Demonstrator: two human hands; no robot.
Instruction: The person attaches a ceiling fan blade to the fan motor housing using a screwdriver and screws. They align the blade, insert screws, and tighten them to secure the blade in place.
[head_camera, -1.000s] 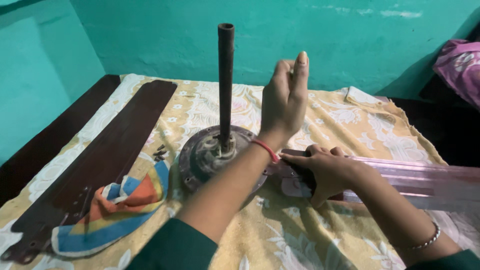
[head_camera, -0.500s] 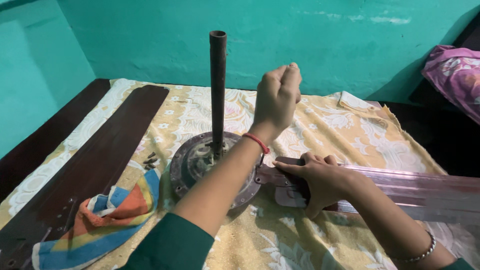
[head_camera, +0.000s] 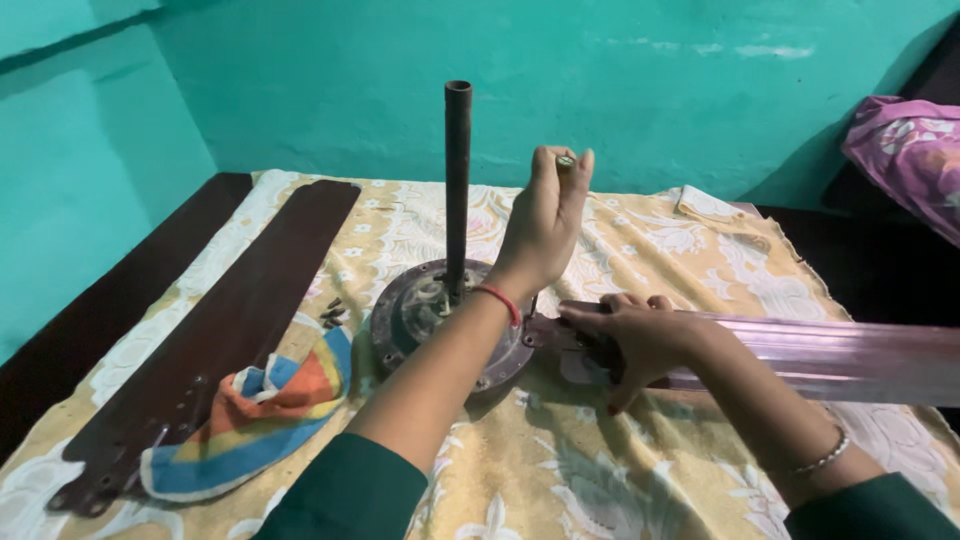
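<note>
Now our left hand pinches a small screw above the fan motor; our right hand presses down, clamping the pink fan blade.

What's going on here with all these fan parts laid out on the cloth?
A person is working on a ceiling fan taken apart on a yellow patterned cloth. The round motor hub sits flat with its rod standing upright. The left hand is raised above the hub, pinching a small fastener at the fingertips. The right hand presses a plastic-wrapped blade against the hub's edge. Two dark blades and a striped rag lie to the left, with a few loose screws beside the hub.
</note>
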